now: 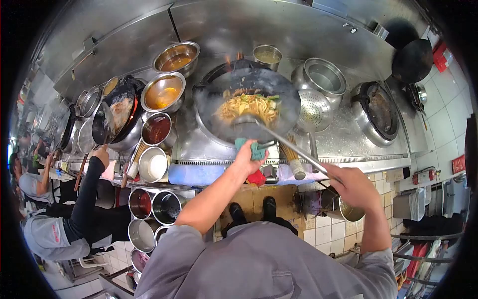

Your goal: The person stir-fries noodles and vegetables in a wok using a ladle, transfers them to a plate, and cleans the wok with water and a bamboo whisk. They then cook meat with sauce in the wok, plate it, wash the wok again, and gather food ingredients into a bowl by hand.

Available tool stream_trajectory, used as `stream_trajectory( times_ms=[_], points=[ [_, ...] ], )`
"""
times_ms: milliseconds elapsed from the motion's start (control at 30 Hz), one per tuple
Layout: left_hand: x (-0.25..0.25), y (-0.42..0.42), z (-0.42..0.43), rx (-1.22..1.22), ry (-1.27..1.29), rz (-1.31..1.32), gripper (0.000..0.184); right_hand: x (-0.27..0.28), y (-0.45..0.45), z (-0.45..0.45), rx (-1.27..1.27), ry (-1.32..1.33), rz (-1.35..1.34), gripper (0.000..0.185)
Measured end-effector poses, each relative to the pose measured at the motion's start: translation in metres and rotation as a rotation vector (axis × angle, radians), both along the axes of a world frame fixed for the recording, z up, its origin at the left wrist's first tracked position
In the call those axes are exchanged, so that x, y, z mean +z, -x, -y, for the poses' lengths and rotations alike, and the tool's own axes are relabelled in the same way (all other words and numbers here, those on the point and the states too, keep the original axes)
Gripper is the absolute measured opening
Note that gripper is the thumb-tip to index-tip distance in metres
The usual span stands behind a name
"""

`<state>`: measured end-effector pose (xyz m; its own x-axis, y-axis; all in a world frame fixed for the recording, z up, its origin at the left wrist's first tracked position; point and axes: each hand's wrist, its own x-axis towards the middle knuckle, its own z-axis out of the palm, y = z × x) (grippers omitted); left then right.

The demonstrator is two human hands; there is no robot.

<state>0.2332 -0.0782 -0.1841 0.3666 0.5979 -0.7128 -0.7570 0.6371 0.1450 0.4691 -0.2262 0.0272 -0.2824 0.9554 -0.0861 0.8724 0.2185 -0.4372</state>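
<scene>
Wok point(286, 112) judged heavy, hot: left hand point(244, 158) clamps 6-o'clock edge through cloth point(256, 150). Right hand point(354, 187) grips likely-stiff ladle handle point(298, 151).

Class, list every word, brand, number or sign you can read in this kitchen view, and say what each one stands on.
No text reads with certainty.
Red lettering on the co-worker's grey clothing: too blurred to read.
Faint print on the cardboard underfoot: too blurred to read.
Red panel on the far right: any marking is too small to read.
</scene>
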Motion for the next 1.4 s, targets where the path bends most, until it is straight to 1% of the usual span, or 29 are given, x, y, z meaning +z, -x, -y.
stream_trajectory(
  times_ms=[67, 100, 167, 200, 233, 267, 300, 333, 367, 433, 500, 533, 567, 600, 633, 700, 800, 833, 900, 967, 1000, 1067, 1100, 1167, 1233, 1267, 1333, 1367, 1400],
  points=[
    [0.023, 0.004, 0.032, -0.102, 0.02, -0.029, 0.013, 0.035, -0.008, 0.016, 0.011, 0.199, 0.039, 0.047],
    [0.034, 0.004, 0.043, -0.134, 0.029, -0.083, 0.013, 0.04, -0.009, 0.012, 0.011, 0.192, 0.039, 0.047],
    [0.05, 0.004, 0.038, -0.139, 0.061, -0.054, 0.013, 0.043, -0.01, 0.008, 0.035, 0.228, 0.218, 0.044],
    [0.046, 0.003, 0.025, -0.119, 0.047, -0.033, 0.014, 0.028, -0.007, -0.004, 0.014, 0.134, 0.168, 0.042],
    [0.038, 0.001, 0.006, -0.096, 0.022, -0.011, 0.014, 0.018, 0.003, -0.022, -0.006, 0.138, 0.146, 0.04],
    [0.027, -0.002, -0.005, -0.123, -0.018, -0.035, 0.016, -0.009, 0.004, -0.038, 0.014, 0.058, 0.138, 0.04],
    [0.003, -0.004, -0.004, -0.126, -0.017, -0.036, 0.016, -0.029, 0.012, -0.052, -0.008, 0.013, 0.153, 0.04],
    [-0.026, -0.004, 0.001, -0.136, -0.079, -0.041, 0.016, -0.041, 0.023, -0.062, -0.029, -0.035, 0.166, 0.04],
    [-0.047, -0.004, 0.01, -0.147, -0.141, -0.048, 0.016, -0.044, 0.032, -0.066, -0.03, -0.037, 0.162, 0.04],
    [-0.073, 0.0, 0.038, -0.166, -0.123, -0.141, 0.017, -0.047, 0.041, -0.069, -0.143, -0.025, 0.112, 0.042],
    [-0.079, 0.006, 0.058, -0.305, 0.013, -0.17, 0.015, -0.043, 0.038, -0.059, -0.13, -0.05, 0.076, 0.042],
    [-0.061, 0.003, 0.057, -0.305, 0.014, -0.169, 0.015, -0.039, 0.034, -0.055, -0.114, -0.076, 0.041, 0.043],
    [-0.026, -0.003, 0.054, -0.213, 0.008, -0.134, 0.014, -0.036, 0.031, -0.052, -0.115, -0.072, 0.04, 0.043],
    [-0.006, -0.007, 0.046, -0.124, 0.01, -0.1, 0.014, -0.034, 0.027, -0.046, -0.11, -0.032, 0.006, 0.044],
    [-0.016, -0.004, 0.022, -0.13, -0.036, -0.026, 0.016, -0.031, 0.023, -0.039, -0.104, 0.01, -0.027, 0.045],
    [-0.013, 0.0, -0.01, -0.083, -0.057, -0.045, 0.018, -0.015, 0.013, -0.024, -0.083, 0.006, 0.006, 0.047],
    [0.012, 0.002, 0.017, -0.135, -0.033, -0.078, 0.019, 0.022, -0.001, -0.001, -0.027, 0.08, -0.023, 0.043],
    [0.02, 0.004, 0.03, -0.178, -0.039, -0.073, 0.016, 0.032, -0.005, 0.003, -0.018, 0.128, 0.028, 0.042],
    [0.041, 0.002, 0.036, -0.165, -0.019, -0.093, 0.015, 0.034, -0.004, -0.001, -0.015, 0.18, 0.078, 0.042],
    [0.036, 0.002, 0.009, -0.129, 0.054, -0.066, 0.015, 0.019, 0.005, -0.021, -0.008, 0.126, 0.111, 0.04],
    [0.029, 0.003, -0.003, -0.144, -0.012, -0.067, 0.016, 0.003, 0.009, -0.033, -0.003, 0.073, 0.113, 0.038],
    [-0.009, 0.001, -0.004, -0.14, -0.057, -0.087, 0.016, -0.033, 0.023, -0.058, -0.019, -0.011, 0.119, 0.037],
    [-0.029, 0.001, 0.002, -0.132, -0.098, -0.109, 0.016, -0.042, 0.031, -0.066, -0.039, -0.04, 0.122, 0.037],
    [-0.062, 0.001, 0.033, -0.145, -0.106, -0.125, 0.02, -0.04, 0.038, -0.069, -0.081, -0.044, 0.109, 0.037],
    [-0.061, 0.004, 0.057, -0.293, -0.03, -0.131, 0.019, -0.038, 0.038, -0.065, -0.117, -0.043, 0.097, 0.038],
    [-0.06, 0.002, 0.057, -0.29, -0.03, -0.129, 0.019, -0.034, 0.034, -0.059, -0.111, -0.043, 0.069, 0.038],
    [-0.02, -0.002, 0.059, -0.16, 0.023, -0.047, 0.018, -0.031, 0.022, -0.051, -0.101, -0.033, 0.039, 0.038],
    [0.011, -0.002, 0.05, -0.104, 0.045, -0.075, 0.018, -0.032, 0.014, -0.046, -0.074, -0.04, 0.006, 0.04],
    [0.018, 0.0, 0.036, -0.102, 0.025, -0.053, 0.018, -0.031, 0.006, -0.042, -0.046, -0.05, -0.025, 0.042]
  ],
)
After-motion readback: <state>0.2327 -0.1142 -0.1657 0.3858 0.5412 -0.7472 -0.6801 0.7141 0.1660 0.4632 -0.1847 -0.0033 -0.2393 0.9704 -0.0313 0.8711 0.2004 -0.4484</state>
